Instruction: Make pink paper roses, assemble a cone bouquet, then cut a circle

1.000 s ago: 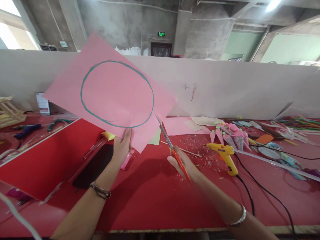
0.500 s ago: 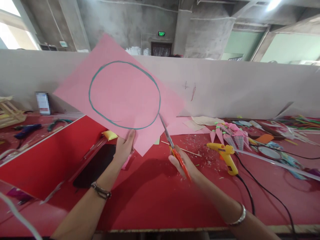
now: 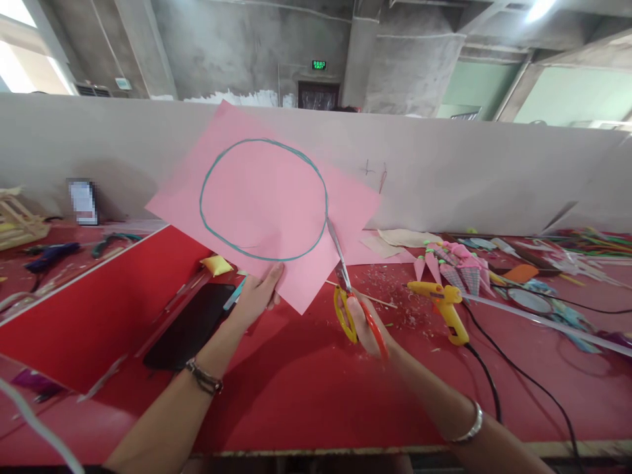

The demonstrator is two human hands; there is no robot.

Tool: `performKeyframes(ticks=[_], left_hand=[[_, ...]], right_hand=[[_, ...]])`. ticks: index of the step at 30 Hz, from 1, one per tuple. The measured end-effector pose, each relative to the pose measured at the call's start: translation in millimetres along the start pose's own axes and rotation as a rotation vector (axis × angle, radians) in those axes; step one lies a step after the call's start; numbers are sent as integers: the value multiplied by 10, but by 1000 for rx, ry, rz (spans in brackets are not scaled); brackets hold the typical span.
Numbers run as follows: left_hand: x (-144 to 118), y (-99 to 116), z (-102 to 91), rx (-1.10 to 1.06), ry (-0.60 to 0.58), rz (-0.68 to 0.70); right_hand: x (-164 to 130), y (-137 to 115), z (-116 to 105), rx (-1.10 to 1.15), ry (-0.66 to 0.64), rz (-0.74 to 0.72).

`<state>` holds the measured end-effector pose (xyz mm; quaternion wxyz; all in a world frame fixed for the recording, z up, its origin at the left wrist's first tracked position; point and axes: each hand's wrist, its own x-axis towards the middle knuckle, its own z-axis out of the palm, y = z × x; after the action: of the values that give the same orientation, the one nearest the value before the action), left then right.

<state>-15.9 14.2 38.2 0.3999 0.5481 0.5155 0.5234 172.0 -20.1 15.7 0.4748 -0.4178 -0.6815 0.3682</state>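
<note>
A sheet of pink paper with a rough green oval drawn on it is held up over the table. My left hand pinches its lower edge, thumb in front, just below the green line. Scissors with one yellow and one red-orange handle loop are in my right hand. Their blades reach up into the paper at the right side of the oval, close to the line. The handles stand apart. A cut runs from the sheet's lower right edge up to the blades.
A yellow hot glue gun with a black cord lies right of my right hand. Behind it are small pink cones. At left are a red board, a black flat object and a yellow pouch. A white partition rises behind.
The pink paper has shifted right and slightly down with my left hand. The scissors' handles have spread, showing the yellow loop, and the blades sit slightly higher along the oval's right side.
</note>
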Motion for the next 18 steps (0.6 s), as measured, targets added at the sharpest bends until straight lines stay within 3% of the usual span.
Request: performKeyframes(ticks=[10,18], left_hand=[[-16,6,5,58,-70,17],[-56,42,15,90,-162,40]], right_hand=[[-31,25,46,84,25,83],[-30,63,64,31,49,31]])
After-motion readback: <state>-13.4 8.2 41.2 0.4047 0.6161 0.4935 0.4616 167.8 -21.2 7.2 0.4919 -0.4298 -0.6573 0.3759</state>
